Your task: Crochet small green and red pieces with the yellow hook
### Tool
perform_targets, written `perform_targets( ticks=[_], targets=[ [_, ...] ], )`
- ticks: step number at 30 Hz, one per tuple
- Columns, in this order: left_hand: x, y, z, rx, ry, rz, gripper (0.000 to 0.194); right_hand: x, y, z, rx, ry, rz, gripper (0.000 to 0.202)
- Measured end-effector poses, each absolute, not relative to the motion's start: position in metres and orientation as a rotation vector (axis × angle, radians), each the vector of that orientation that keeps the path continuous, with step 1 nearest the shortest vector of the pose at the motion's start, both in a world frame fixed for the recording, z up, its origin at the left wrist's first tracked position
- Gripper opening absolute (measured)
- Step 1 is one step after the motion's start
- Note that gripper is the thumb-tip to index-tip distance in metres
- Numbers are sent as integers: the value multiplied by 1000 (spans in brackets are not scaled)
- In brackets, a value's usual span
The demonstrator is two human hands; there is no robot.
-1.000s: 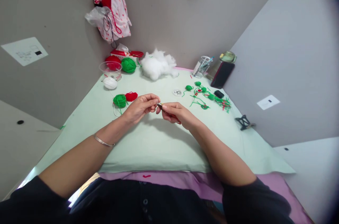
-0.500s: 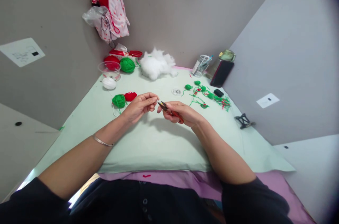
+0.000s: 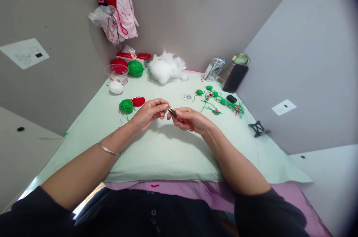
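Observation:
Orange-handled pliers or snips (image 3: 186,122) are gripped in my right hand (image 3: 192,119), their dark jaws pointing left. The jaw tips touch or nearly touch the fingertips of my left hand (image 3: 152,112). My left thumb and fingers are pinched on something too small to make out. Left of that hand lie a green yarn ball (image 3: 126,106) and a small red yarn bundle (image 3: 138,101) on the pale green cloth (image 3: 167,155). Small green knitted pieces (image 3: 215,94) with loose thread ends lie beyond my right hand.
White stuffing (image 3: 167,68) sits at the back. A clear tub (image 3: 116,74), a white yarn ball (image 3: 116,87) and another green ball (image 3: 135,68) stand back left. A jar (image 3: 213,69), a phone (image 3: 235,78) and a black stand (image 3: 257,128) are at the right.
The dark jaws, apart before, now look closed together at my left fingertips. Both hands otherwise stay nearly in place, and the view has shifted slightly.

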State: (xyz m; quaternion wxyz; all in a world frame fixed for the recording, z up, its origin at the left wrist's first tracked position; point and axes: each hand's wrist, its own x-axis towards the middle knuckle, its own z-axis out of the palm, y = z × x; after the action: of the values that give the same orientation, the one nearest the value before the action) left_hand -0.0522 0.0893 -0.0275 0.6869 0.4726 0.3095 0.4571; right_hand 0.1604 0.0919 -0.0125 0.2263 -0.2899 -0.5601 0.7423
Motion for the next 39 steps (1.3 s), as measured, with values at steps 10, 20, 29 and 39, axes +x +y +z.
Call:
perform_targets(
  ticks=[10,20,29,39],
  targets=[
    [-53,89,-27,1104,687,992,26,160,93,-14,-829,-1552,2012,37],
    [-53,90,-27,1099,698,1022,25,160,94,-14,-878,-1578,1946,35],
    [-50,92,-30,1065,722,1128,31,158,91,-10,-903,-1586,1891,38],
    [-42,86,-35,1028,764,1236,30,143,85,-14,-1044,-1576,1232,44]
  ],
)
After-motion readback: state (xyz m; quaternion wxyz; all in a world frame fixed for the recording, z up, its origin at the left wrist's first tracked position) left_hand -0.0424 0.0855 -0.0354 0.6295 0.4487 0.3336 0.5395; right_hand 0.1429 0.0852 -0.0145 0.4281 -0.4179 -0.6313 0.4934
